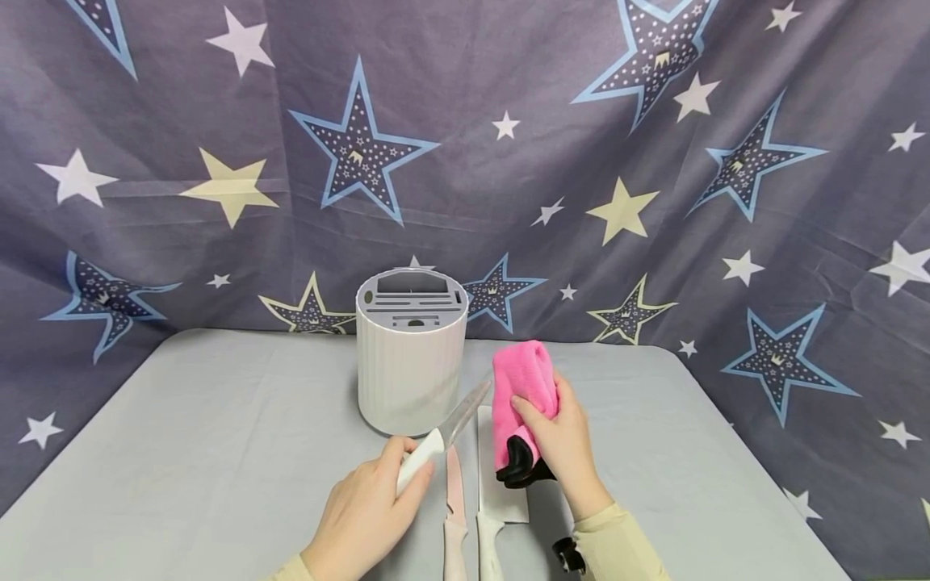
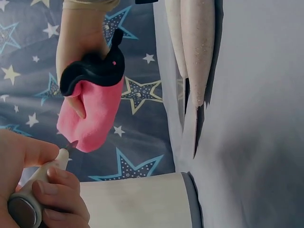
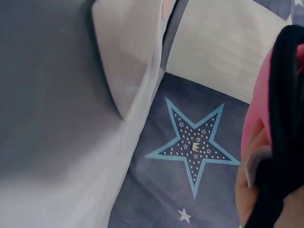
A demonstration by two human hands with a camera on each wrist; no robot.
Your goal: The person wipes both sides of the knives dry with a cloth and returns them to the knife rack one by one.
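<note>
My left hand (image 1: 366,504) grips the white handle of a knife (image 1: 429,449), its blade pointing up and right toward the cloth. In the left wrist view, fingers and thumb wrap the handle (image 2: 56,160) and the blade tip overlaps the cloth. A folded pink cloth (image 1: 521,373) with black trim (image 1: 519,461) is held in my right hand (image 1: 570,444), thumb across its front. Below the hands lie a knife with a pinkish blade (image 1: 454,488) and a cleaver (image 1: 496,492), handles toward me. The cloth partly covers the cleaver.
A white ribbed knife holder (image 1: 410,371) with a grey slotted top stands behind the left hand's knife. The pale grey table (image 1: 247,428) extends to both sides. A star-patterned curtain (image 1: 465,194) hangs behind it. A small black object (image 1: 568,555) sits by the right sleeve.
</note>
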